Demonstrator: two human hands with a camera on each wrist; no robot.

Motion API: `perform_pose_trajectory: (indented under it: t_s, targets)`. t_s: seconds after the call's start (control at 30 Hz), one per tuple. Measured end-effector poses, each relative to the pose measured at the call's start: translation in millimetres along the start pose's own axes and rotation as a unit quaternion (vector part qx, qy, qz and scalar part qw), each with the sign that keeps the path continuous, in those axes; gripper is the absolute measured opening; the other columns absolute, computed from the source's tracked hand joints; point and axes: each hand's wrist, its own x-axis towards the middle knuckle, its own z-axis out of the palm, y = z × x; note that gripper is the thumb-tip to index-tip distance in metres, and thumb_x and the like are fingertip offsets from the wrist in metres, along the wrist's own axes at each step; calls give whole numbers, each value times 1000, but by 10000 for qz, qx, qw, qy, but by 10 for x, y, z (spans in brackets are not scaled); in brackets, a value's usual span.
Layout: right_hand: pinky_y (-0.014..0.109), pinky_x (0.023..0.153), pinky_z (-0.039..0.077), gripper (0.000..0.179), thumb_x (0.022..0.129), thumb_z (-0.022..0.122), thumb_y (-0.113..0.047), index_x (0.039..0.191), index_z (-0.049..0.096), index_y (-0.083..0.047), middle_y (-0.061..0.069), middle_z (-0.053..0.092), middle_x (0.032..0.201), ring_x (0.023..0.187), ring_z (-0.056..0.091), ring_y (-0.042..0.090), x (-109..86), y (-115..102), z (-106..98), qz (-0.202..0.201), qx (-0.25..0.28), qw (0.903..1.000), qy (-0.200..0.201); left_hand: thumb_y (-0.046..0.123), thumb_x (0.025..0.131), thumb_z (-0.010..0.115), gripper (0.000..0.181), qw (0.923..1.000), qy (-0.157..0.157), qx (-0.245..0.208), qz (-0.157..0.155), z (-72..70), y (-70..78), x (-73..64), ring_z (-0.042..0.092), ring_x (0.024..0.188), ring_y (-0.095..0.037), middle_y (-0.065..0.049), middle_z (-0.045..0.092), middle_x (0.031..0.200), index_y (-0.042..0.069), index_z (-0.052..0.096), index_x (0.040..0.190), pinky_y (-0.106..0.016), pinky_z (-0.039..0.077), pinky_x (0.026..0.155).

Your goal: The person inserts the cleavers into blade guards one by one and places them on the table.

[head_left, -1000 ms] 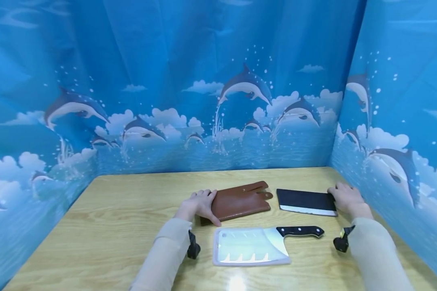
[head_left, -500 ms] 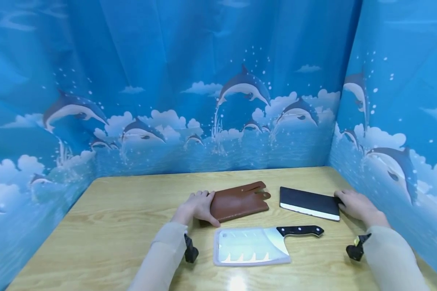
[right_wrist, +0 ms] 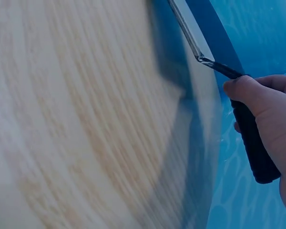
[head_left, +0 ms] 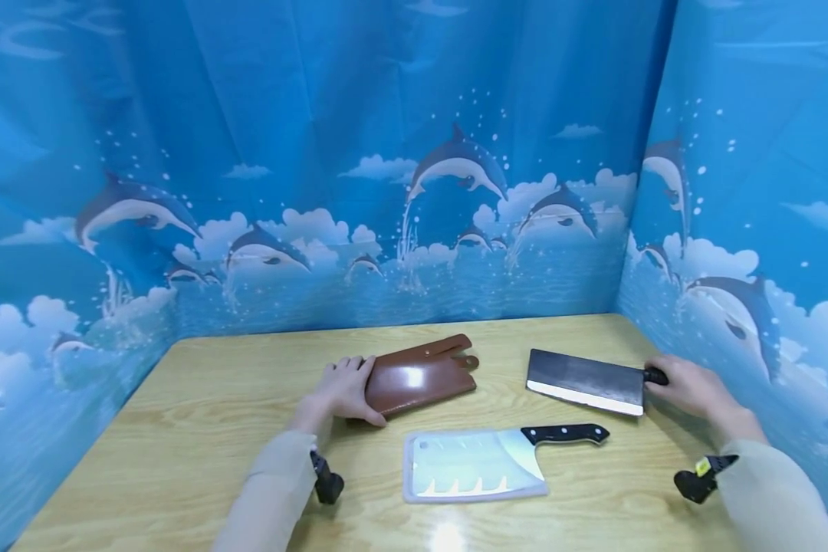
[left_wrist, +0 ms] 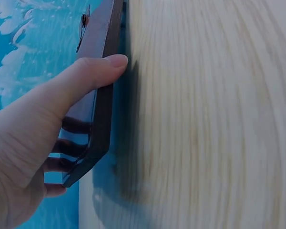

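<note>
My left hand (head_left: 345, 389) grips the closed end of a brown leather knife sheath (head_left: 417, 377), whose open end with a strap and snap tab points right. In the left wrist view the thumb lies over one edge of the sheath (left_wrist: 103, 112) and the fingers run behind it; a shadow falls on the wood beside it. At the right, my right hand (head_left: 690, 389) holds a dark-bladed cleaver (head_left: 585, 381) with a bright cutting edge. The right wrist view shows thumb and fingers around its black handle (right_wrist: 251, 143). The blade points left, toward the sheath, with a gap between them.
A second cleaver with a riveted black handle (head_left: 566, 434), its blade in a clear plastic cover (head_left: 472, 465), lies on the wooden table (head_left: 200, 429) in front. Blue dolphin-print curtains (head_left: 359, 115) hang behind the table and along its right side.
My left hand has moved left with the sheath. My right hand has drawn back rightward onto the cleaver's handle, now uncovered between hand and blade, and the blade has turned slightly.
</note>
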Motion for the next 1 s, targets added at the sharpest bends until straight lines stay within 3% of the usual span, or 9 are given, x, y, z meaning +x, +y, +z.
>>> perform_pose_trajectory:
  t_s: [0.23, 0.53, 0.73, 1.0]
  targets:
    - [48, 59, 47, 38, 79, 68, -25, 106, 64, 1, 22, 64, 95, 81, 60, 38, -19, -127, -107, 366, -39, 9992, 179, 63, 59, 75, 117, 9993, 355, 45, 54, -101, -238, -255, 32, 129, -43, -24, 35, 143, 2, 26, 146, -63, 27, 99]
    - [39, 52, 42, 35, 77, 70, -29, 101, 67, -3, 17, 66, 89, 75, 60, 32, -21, -306, -195, 638, 332, 9960, 531, 62, 60, 75, 118, 9984, 542, 79, 164, -221, -421, -553, 30, 130, -45, -25, 32, 144, 3, 24, 148, -64, 26, 100]
    - [35, 54, 41, 35, 76, 72, -28, 101, 68, -4, 14, 66, 89, 72, 58, 25, 5, -486, -251, 440, 533, 9961, 555, 66, 60, 73, 117, 9959, 630, 346, 555, -260, -367, -718, 31, 130, -42, -21, 32, 145, 7, 25, 148, -63, 28, 98]
    - [32, 52, 38, 29, 76, 72, -25, 99, 68, -8, 8, 66, 86, 70, 57, 20, 12, -703, -202, 222, 582, 9964, 567, 67, 58, 73, 116, 9875, 872, 557, 1191, -313, -191, -831, 33, 130, -37, -17, 32, 145, 11, 26, 148, -58, 29, 100]
